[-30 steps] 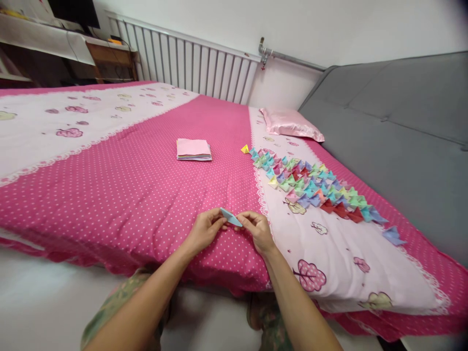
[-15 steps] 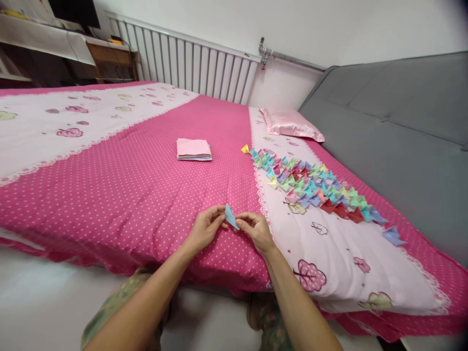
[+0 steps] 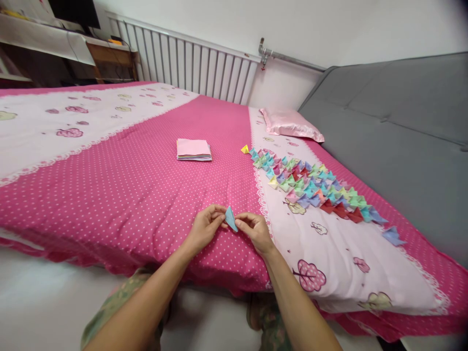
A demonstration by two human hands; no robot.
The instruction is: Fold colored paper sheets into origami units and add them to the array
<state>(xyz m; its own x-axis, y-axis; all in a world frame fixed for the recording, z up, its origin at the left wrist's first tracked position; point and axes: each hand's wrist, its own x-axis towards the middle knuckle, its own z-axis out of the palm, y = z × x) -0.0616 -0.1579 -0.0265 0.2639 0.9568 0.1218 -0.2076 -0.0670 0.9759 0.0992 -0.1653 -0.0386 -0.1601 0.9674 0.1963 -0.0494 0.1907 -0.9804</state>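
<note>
A small light-blue folded paper is held between my two hands, just above the near part of the pink dotted bedspread. My left hand pinches its left side between thumb and fingers. On the other side, my right hand grips the paper's right edge with thumb and fingertips. Beyond my hands lies a stack of square paper sheets, pink on top. To the right, many folded paper boats in several colours stand close together in rows on the white strip of the bedspread.
A pink satin pillow lies at the far right of the bed, beside a grey padded headboard. Behind the bed are a white radiator and a metal pipe. A desk with a monitor stands at the far left.
The folded blue paper has tilted slightly and shifted a little downward between my fingers. Both hands stay in nearly the same place.
</note>
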